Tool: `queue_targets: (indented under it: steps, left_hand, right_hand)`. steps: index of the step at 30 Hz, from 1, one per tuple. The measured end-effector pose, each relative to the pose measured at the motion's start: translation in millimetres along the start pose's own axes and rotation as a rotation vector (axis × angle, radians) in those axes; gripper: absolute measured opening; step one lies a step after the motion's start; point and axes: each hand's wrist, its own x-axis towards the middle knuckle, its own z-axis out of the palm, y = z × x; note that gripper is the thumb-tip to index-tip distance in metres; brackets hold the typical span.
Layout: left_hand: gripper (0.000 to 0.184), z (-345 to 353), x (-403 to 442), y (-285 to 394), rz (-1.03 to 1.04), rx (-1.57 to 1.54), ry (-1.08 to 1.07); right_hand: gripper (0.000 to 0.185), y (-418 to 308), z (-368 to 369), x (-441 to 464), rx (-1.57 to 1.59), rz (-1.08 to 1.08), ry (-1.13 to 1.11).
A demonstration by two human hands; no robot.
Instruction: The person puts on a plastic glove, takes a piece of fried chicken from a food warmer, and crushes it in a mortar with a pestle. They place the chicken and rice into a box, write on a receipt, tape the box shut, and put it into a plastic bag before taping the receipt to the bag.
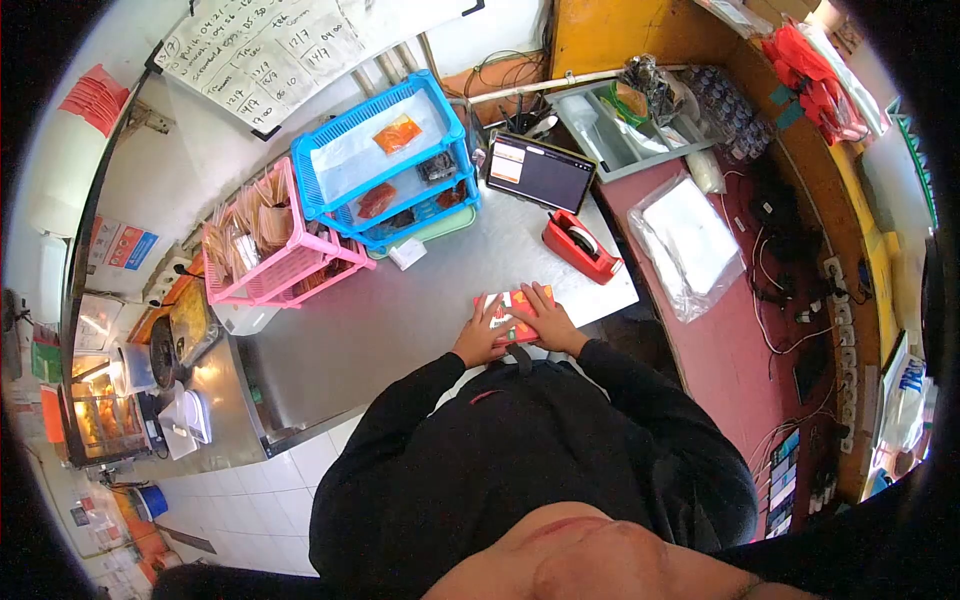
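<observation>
A small red box (514, 298) with white and yellow print lies at the near edge of the steel table, close to my body. My left hand (484, 330) rests on its left part, fingers spread. On its right part lies my right hand (548, 322), the fingers stretched out flat over the top. The palms cover much of the box, and my thumbs meet near its middle. Just beyond my right hand stands a red tape dispenser (582, 247). A tablet (540, 172) showing a lit screen is propped up behind it.
Blue stacked trays (335, 150) hold small packets. Beside them, a pink basket (268, 268) is full of brown paper items. A small white box (407, 254) sits on the steel table (330, 350). To the right are a grey divided tray (640, 150), plastic-wrapped white sheets (685, 235) and loose cables.
</observation>
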Motion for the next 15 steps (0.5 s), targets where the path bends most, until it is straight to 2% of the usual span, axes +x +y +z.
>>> queue_targets:
  steps: [11, 14, 15]
  left_hand:
    - [0.082, -2.3, 2.2, 1.5, -0.036, -0.027, -0.031]
    - [0.079, -4.8, 1.9, 1.7, -0.044, 0.031, -0.054]
    - [0.081, -5.1, 4.3, 0.6, -0.027, 0.089, -0.002]
  right_hand:
    - [0.093, 1.8, -1.7, 1.7, -0.006, 0.016, -0.028]
    - [0.093, 0.8, -2.0, 2.6, -0.034, 0.001, -0.023]
    - [0.095, 1.2, -2.5, 3.5, -0.015, 0.01, -0.015]
